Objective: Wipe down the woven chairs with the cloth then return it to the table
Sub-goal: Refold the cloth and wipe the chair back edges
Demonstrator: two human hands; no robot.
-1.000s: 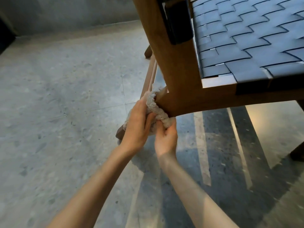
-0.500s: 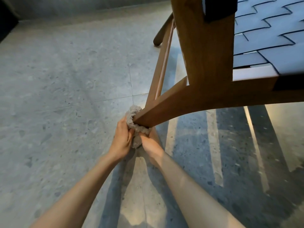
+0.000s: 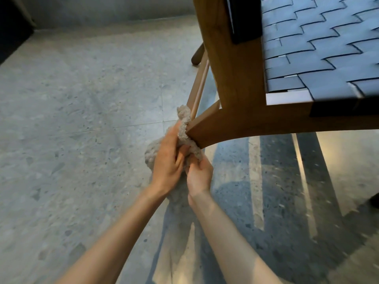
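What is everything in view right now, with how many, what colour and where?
woven chair: one, brown wooden frame with dark grey-blue woven seat, upper right, standing on the floor
cloth: one, beige and fluffy, centre, bunched against the end of the chair's lower wooden rail
floor: one, grey speckled tiles, across the whole view, sunlit stripes under the chair
wall: one, grey, along the top edge
dark object: one, black, top left corner, too cut off to identify
left hand: one, centre, grips the cloth from the left
right hand: one, centre, grips the cloth from below, beside the left hand
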